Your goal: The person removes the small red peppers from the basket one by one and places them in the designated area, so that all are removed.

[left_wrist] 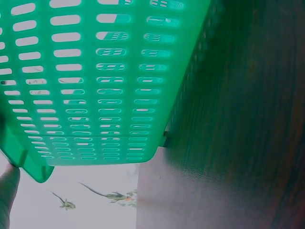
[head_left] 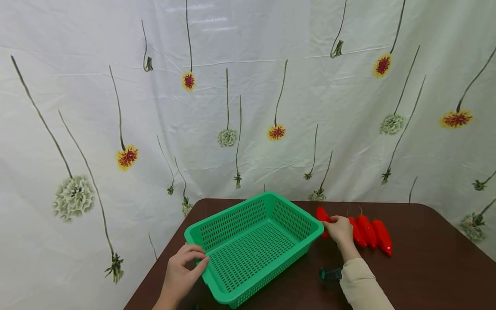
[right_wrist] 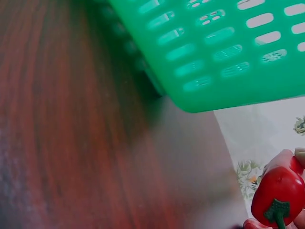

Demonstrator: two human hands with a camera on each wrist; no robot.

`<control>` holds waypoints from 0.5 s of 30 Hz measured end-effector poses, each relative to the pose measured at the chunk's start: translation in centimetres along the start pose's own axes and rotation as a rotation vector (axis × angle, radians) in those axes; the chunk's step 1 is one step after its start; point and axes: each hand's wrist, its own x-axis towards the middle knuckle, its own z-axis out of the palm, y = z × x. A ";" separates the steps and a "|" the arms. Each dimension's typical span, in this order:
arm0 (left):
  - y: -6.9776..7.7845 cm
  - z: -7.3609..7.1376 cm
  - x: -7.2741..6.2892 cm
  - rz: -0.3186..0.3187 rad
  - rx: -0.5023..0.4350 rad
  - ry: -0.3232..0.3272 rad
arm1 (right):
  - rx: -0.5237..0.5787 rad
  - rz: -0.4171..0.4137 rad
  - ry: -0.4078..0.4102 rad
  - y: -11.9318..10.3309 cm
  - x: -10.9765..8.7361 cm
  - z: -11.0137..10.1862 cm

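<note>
A green plastic basket (head_left: 248,249) with slotted walls stands on the dark table, nothing lying in it. My left hand (head_left: 182,269) grips its left rim between thumb and fingers; in the left wrist view a fingertip (left_wrist: 8,183) meets the rim's edge. Just past the basket's right end, my right hand (head_left: 341,230) holds a long red pepper (head_left: 322,213) in its fingers, partly hiding it. Seen from the right wrist, that red pepper (right_wrist: 278,193) shows its green stem toward the camera, with fingers along its right side.
Right of my right hand lie several more red peppers (head_left: 366,231) side by side on the dark brown table (head_left: 426,258). Behind the table hangs a pale curtain (head_left: 248,107) printed with flowers. A dark wrist strap (head_left: 331,274) shows beside my right sleeve.
</note>
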 end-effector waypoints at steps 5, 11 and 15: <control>-0.2 0.0 0.1 0.007 0.002 -0.009 | -0.029 -0.017 0.013 0.3 0.1 0.1; -0.1 0.0 -0.1 -0.034 0.025 -0.020 | -0.045 -0.025 0.005 0.4 -0.1 0.3; 0.0 -0.1 -0.1 -0.071 0.027 -0.040 | -0.058 -0.027 0.009 0.5 -0.1 0.3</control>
